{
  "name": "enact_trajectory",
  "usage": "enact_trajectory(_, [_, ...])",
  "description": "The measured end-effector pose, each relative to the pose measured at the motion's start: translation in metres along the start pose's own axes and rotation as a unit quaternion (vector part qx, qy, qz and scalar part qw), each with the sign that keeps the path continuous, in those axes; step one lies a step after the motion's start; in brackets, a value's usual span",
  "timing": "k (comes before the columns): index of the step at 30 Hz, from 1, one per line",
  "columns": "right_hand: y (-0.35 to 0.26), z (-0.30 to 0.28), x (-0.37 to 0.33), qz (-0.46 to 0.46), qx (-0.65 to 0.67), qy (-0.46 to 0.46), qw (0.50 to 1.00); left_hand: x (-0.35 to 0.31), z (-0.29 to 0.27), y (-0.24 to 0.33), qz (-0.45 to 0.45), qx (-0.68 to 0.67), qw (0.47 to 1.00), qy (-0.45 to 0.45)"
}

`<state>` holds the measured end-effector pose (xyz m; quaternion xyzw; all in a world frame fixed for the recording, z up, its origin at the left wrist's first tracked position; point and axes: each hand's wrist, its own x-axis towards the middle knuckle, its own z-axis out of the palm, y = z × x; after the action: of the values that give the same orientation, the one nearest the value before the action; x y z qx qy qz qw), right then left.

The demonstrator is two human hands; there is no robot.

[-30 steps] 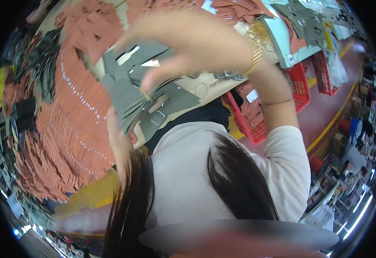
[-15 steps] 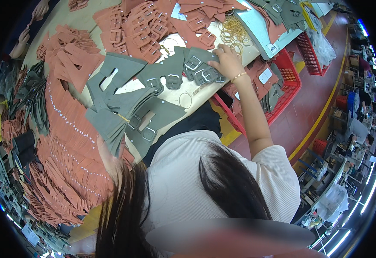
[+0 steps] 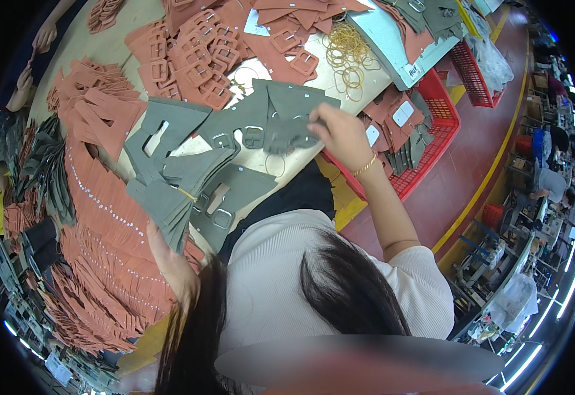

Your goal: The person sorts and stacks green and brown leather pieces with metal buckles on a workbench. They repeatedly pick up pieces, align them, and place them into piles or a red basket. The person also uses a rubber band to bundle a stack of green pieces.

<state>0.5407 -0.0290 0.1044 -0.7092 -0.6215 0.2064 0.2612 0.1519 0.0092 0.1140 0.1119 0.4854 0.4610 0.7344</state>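
Observation:
My left hand grips the near end of a fanned stack of grey cut pieces, bound by a yellow rubber band, at the table's near edge. My right hand, with a gold bracelet on its wrist, reaches forward and pinches a grey buckle piece lying with other grey buckle pieces in the middle of the table. More flat grey pieces lie between the two hands.
Terracotta buckle pieces cover the far table, and long terracotta strips are piled on the left. Yellow rubber bands lie by a pale tray. A red basket of pieces stands on the right. Another person's hands work at the far left.
My right hand came down from close before the camera to the grey buckle pieces on the table. My left hand has stayed on the grey stack.

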Motion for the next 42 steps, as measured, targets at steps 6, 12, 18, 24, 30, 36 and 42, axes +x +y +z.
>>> enact_trajectory(6, [0.033,0.016,0.031,0.043,-0.095,-0.01,0.994,0.004,-0.001,-0.001,-0.042,-0.033,0.998,0.036])
enact_trajectory(12, [0.03,0.02,0.028,0.091,-0.104,-0.013,0.99,-0.003,0.01,-0.004,-0.021,-0.034,0.998,0.053])
enact_trajectory(18, [0.029,0.02,0.028,0.089,-0.07,0.024,0.993,0.0,0.026,-0.005,-0.03,-0.021,0.994,0.101])
enact_trajectory(24, [0.032,0.021,0.029,0.095,-0.033,0.025,0.995,-0.005,0.031,-0.002,-0.029,0.033,0.993,0.108])
enact_trajectory(30, [0.033,0.018,0.028,0.096,-0.024,0.014,0.995,0.0,0.019,-0.004,-0.049,-0.011,0.997,0.054])
enact_trajectory(36, [0.028,0.011,0.026,0.074,-0.05,-0.003,0.996,-0.006,0.019,-0.008,-0.039,-0.043,0.996,0.073])
enact_trajectory(42, [0.007,-0.012,0.018,0.024,-0.013,-0.154,0.988,-0.004,0.012,-0.007,-0.048,-0.052,0.995,0.067])
